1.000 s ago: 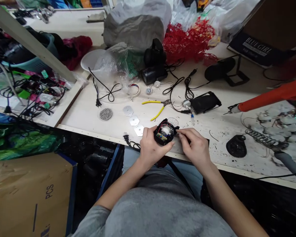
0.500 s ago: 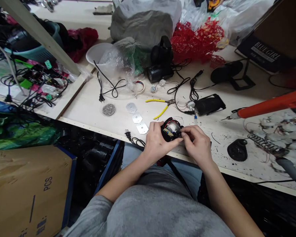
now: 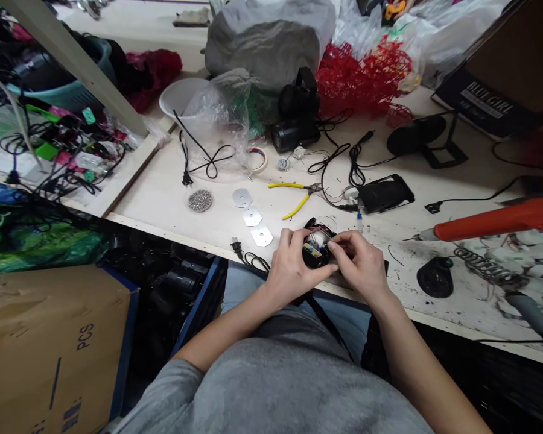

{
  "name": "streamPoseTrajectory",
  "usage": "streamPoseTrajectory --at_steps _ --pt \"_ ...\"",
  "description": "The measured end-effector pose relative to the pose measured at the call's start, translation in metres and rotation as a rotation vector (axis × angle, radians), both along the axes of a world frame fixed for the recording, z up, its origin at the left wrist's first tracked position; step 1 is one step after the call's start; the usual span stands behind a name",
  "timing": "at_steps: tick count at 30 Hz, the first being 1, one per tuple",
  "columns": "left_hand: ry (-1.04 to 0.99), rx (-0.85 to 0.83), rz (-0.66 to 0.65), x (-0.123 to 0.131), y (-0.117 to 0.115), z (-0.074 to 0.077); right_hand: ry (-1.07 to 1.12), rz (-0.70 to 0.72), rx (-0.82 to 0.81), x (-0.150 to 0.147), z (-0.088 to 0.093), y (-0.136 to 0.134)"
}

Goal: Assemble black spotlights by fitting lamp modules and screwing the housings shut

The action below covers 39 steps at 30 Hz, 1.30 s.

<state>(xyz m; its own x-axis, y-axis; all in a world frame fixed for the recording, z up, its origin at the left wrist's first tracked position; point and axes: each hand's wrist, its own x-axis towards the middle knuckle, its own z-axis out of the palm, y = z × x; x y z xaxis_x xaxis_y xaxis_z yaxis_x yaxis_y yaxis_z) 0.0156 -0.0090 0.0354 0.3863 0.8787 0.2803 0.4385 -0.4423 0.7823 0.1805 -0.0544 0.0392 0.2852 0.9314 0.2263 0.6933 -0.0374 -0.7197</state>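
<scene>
The left hand and right hand are close together, both clamped on a round black plastic housing. It sits just above the desk's front edge, though I cannot tell whether it touches the desk. Inside the housing show a silvery metal dome, a small yellow circuit board and thin red wires. The right hand's fingertips pinch at the housing's right side.

Taking the housing as the clock's centre, with 12 o'clock pointing away from the person, a short black power cord with a two-pin plug lies at 9 o'clock, near the left hand. Three flat, six-sided silver metal plates lie in a row at 10 o'clock. Yellow-handled pliers lie open at 11 o'clock, and a black rectangular case sits at 2 o'clock. An orange-handled soldering iron lies well apart at 3 o'clock, and a round black rubber base sits at 4 o'clock.
</scene>
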Motion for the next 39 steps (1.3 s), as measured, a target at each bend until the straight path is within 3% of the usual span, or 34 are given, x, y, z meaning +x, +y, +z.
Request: streamPoseTrajectory --at_steps 6,17,29,39 --pt "0.022 0.096 0.019 -0.001 -0.004 -0.007 -0.006 0.027 0.013 -0.001 -0.001 0.002" --pt "0.024 0.076 0.062 0.000 -0.006 -0.009 -0.041 0.095 -0.013 0.002 0.002 0.004" --pt "0.033 -0.165 0.092 0.002 0.004 0.005 -0.102 0.132 -0.013 0.005 0.005 0.015" --pt "0.048 -0.171 0.094 0.003 0.007 0.004 -0.034 0.154 0.001 0.006 0.006 0.019"
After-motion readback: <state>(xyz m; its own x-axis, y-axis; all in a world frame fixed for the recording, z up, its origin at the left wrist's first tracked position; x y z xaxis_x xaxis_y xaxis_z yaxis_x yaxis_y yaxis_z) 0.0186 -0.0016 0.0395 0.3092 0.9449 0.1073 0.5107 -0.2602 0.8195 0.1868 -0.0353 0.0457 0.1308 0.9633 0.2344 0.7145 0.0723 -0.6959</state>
